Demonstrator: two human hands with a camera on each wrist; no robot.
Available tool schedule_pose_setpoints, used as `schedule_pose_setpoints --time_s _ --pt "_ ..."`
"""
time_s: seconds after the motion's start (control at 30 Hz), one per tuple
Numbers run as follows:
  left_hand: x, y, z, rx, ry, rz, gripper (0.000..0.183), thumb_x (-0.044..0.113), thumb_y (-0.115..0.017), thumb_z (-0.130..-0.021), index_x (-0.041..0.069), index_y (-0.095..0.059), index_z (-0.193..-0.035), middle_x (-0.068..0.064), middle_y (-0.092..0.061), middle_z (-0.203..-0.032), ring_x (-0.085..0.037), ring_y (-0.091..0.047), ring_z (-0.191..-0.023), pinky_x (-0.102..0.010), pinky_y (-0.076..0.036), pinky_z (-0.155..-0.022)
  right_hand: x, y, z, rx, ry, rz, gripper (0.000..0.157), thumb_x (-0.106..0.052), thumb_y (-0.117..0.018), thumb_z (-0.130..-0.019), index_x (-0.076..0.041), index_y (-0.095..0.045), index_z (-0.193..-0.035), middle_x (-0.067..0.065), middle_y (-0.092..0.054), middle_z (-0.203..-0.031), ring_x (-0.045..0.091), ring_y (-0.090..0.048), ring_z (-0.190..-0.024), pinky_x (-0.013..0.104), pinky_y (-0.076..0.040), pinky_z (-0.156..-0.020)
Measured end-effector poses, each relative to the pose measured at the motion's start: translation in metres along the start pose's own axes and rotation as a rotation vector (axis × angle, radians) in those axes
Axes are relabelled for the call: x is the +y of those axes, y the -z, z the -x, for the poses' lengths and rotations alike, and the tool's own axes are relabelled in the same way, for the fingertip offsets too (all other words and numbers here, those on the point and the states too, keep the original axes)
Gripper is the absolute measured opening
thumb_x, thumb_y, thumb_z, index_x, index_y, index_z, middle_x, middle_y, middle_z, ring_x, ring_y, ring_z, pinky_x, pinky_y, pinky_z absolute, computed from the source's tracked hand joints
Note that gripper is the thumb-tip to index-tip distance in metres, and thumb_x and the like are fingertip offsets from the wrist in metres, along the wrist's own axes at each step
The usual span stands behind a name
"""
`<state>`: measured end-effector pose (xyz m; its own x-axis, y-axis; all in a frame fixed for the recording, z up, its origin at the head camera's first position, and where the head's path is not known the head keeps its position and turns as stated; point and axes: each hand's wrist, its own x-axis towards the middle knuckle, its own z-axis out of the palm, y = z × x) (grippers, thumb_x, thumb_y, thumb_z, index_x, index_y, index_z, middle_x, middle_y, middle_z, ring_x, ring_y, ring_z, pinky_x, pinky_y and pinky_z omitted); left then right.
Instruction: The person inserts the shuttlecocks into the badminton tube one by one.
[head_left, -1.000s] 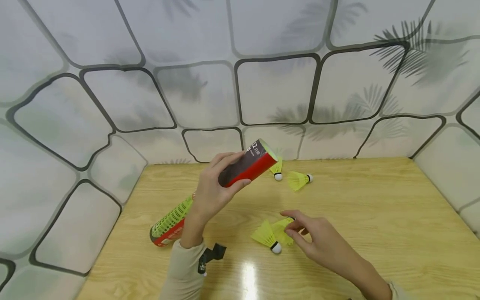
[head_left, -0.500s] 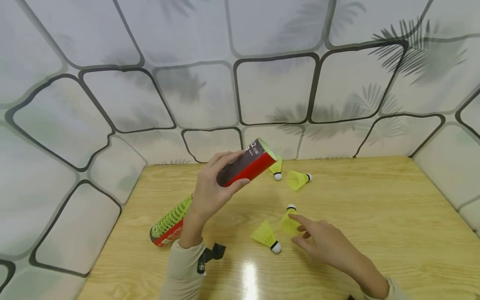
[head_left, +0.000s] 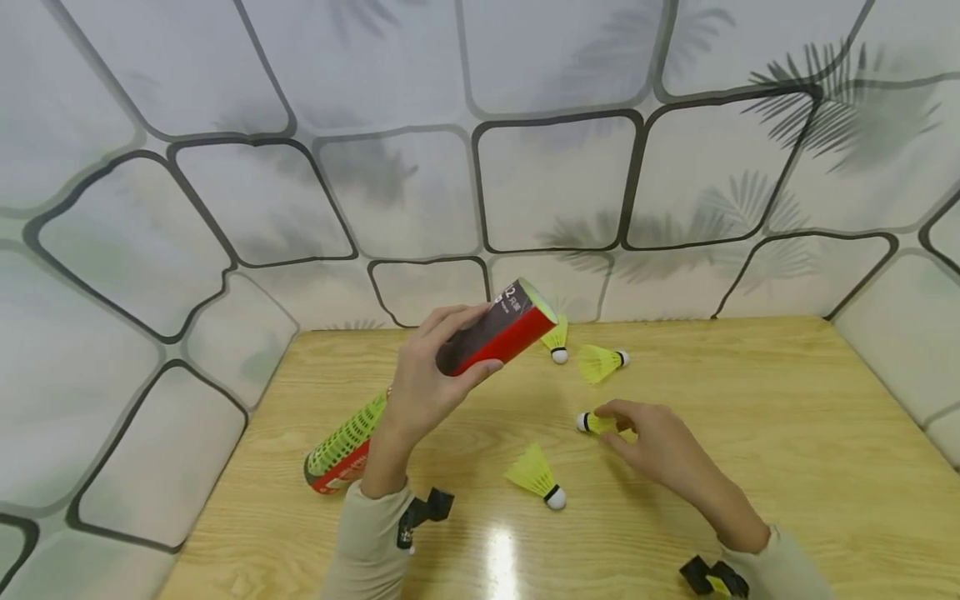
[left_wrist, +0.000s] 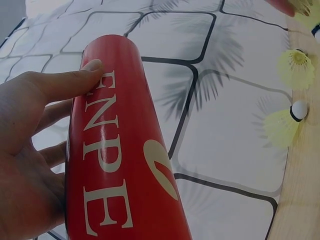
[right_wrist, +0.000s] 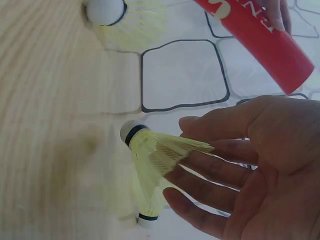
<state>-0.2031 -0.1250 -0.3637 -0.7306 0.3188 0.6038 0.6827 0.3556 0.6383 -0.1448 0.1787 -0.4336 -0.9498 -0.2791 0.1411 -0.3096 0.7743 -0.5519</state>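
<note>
My left hand (head_left: 427, 367) grips a red and black shuttlecock tube (head_left: 498, 329), tilted above the table, its pale green end facing up and right. In the left wrist view the thumb lies along the red side of the tube (left_wrist: 120, 150), over white letters. My right hand (head_left: 660, 442) pinches the skirt of a yellow shuttlecock (right_wrist: 150, 150) between thumb and fingers, the cork pointing left in the head view. Another yellow shuttlecock (head_left: 534, 473) lies nearer me, to the left of that hand.
Two more yellow shuttlecocks, one upright-looking (head_left: 556, 340) and one on its side (head_left: 600, 362), are near the table's back edge. A second tube (head_left: 341, 450), lime green and red, lies behind my left wrist. A patterned wall covering (head_left: 555, 183) rises behind the wooden table (head_left: 750, 433).
My right hand has moved slightly up and right, taking the shuttlecock's skirt; its cork has turned from pointing away to pointing left. The left hand and its tube stay nearly still.
</note>
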Motion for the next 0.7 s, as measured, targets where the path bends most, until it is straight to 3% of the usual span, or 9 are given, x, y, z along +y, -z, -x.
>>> schedule_pose_setpoints --time_s 0.2,0.5,0.7 --pt "0.002 -0.001 -0.001 0.001 0.0 -0.002 0.063 0.016 -0.088 -0.084 0.018 -0.062 -0.142 -0.001 -0.06 -0.137 -0.019 -0.057 -0.118 -0.041 -0.056 -0.09 -0.002 0.016 -0.007 0.098 0.032 -0.04 0.021 -0.001 -0.079 -0.087 -0.009 -0.075 -0.106 0.005 -0.076 -0.102 0.026 -0.071 -0.086 0.047 -0.058 -0.075" --pt "0.003 -0.003 -0.001 -0.009 -0.008 -0.002 0.063 0.017 -0.088 -0.084 0.017 -0.063 -0.141 -0.002 -0.06 -0.136 -0.02 -0.058 -0.118 -0.041 -0.057 -0.089 -0.012 0.044 -0.013 0.228 0.094 -0.09 0.025 0.002 -0.079 -0.086 -0.007 -0.074 -0.109 0.004 -0.075 -0.101 0.024 -0.072 -0.085 0.04 -0.059 -0.073" --pt "0.003 -0.006 0.001 -0.019 -0.007 -0.01 0.063 0.018 -0.088 -0.084 0.019 -0.063 -0.142 -0.002 -0.06 -0.137 -0.02 -0.057 -0.118 -0.041 -0.057 -0.089 -0.017 0.063 -0.016 0.284 0.112 -0.156 0.022 -0.004 -0.077 -0.092 -0.01 -0.074 -0.113 0.002 -0.074 -0.105 0.015 -0.068 -0.09 0.019 -0.053 -0.079"
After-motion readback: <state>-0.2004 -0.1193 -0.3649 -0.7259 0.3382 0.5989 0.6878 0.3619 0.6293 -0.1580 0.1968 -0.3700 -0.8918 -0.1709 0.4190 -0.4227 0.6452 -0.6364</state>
